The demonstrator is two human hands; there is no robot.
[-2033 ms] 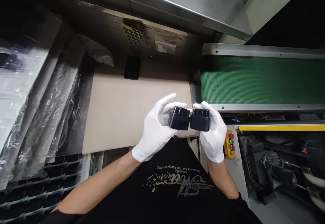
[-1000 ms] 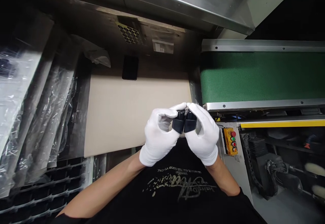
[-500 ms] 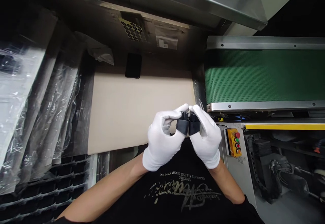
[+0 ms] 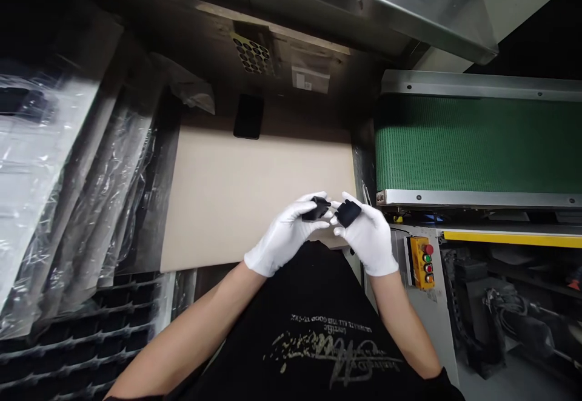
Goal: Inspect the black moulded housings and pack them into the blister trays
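Both my hands wear white gloves and meet over the near right corner of a beige board [image 4: 236, 188]. My left hand [image 4: 284, 237] is closed on a small black plastic part [image 4: 317, 208], pinched between thumb and fingers. My right hand [image 4: 370, 237] is closed on a second black plastic part [image 4: 348, 213]. The two parts are tilted and sit a small gap apart, close to each other.
A green conveyor belt [image 4: 477, 146] runs on the right, with a yellow button box [image 4: 422, 261] below it. A black phone [image 4: 248, 117] lies at the board's far edge. Plastic-wrapped stacks [image 4: 68, 164] lean on the left, above black trays [image 4: 82, 352].
The two black parts were held pressed side by side; now my hands have lowered, turned and drawn them slightly apart. The camera view shifted a little to the left.
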